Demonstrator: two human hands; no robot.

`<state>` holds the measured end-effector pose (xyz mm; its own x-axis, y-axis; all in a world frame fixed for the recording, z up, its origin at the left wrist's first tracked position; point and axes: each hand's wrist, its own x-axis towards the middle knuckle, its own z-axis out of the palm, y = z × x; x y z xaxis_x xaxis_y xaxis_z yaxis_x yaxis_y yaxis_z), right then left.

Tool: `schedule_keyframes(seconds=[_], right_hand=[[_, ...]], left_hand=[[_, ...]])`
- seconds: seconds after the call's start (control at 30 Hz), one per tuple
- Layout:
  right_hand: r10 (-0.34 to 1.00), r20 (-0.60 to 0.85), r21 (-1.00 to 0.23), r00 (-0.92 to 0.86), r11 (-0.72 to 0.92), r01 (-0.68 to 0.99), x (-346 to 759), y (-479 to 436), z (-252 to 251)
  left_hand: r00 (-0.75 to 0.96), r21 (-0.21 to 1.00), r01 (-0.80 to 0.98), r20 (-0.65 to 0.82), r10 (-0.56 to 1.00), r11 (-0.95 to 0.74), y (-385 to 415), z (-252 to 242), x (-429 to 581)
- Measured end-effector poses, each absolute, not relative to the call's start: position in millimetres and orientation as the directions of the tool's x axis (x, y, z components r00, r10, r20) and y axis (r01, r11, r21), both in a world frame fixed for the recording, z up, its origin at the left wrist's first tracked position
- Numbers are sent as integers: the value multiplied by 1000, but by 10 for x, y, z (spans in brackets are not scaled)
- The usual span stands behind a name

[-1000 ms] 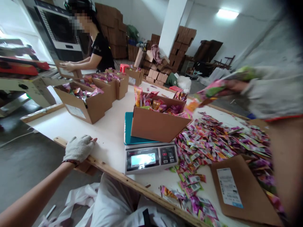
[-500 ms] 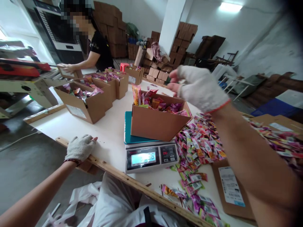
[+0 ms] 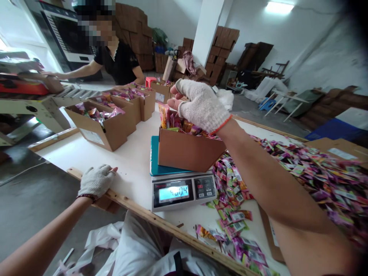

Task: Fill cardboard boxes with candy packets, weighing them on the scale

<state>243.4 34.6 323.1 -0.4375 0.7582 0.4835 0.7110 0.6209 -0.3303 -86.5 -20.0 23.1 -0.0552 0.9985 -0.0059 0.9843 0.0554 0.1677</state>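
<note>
Small colourful candy packets fill a cardboard box (image 3: 189, 149) on the teal plate of a digital scale (image 3: 184, 191), whose display is lit. My right hand (image 3: 198, 103), in a white fingerless glove, hovers over the box's open top. Its bare fingertips and thumb point left with a gap between them, and I see nothing held. One upright packet (image 3: 163, 115) sticks out of the box near those fingertips. At the table's front edge, my left hand (image 3: 96, 181), gloved the same way, lies flat with nothing under its fingers that I can see.
Several filled boxes (image 3: 103, 126) stand in a row at left. Loose packets (image 3: 324, 176) cover the table's right side, around a labelled cardboard piece (image 3: 271, 230). A person in black (image 3: 117, 61) reaches toward a roller conveyor (image 3: 77, 92). Wooden strips edge the table.
My right hand has moved left, from the box's right end to over its middle and left. The scale's reading has changed. My left hand stays put; the co-worker has turned and reached left.
</note>
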Motion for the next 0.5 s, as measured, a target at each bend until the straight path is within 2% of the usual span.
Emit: schedule_keyframes(seconds=[0.1, 0.17, 0.23, 0.27, 0.3, 0.37, 0.43, 0.5], right_hand=[[732, 530, -225, -428, 608, 762, 2513, 231, 3242], [750, 505, -151, -426, 563, 812, 2702, 84, 3245], [797, 482, -131, -365, 477, 869, 3024, -80, 3207], [822, 483, -137, -302, 411, 901, 3229, -159, 3170], [845, 491, -146, -213, 321, 936, 3457, -237, 3123], [875, 484, -106, -17, 78, 991, 3959, -411, 3011], [910, 373, 7, 182, -199, 980, 4475, -657, 2884], [892, 218, 132, 396, -429, 893, 4949, -1000, 2736]], left_hand=[[-137, 252, 956, -72, 988, 150, -149, 249, -853], [-217, 403, 890, -39, 975, 214, -135, 382, -751], [-218, 561, 825, 204, 954, 68, -174, 676, -511], [-166, 570, 814, 409, 897, -109, -214, 883, -336], [-56, 507, 805, 581, 812, -308, -261, 1120, -131], [186, 309, 749, 751, 633, -586, -344, 1630, 325], [404, 129, 673, 761, 508, -728, -369, 2083, 755], [539, 27, 677, 662, 520, -736, -318, 2383, 1084]])
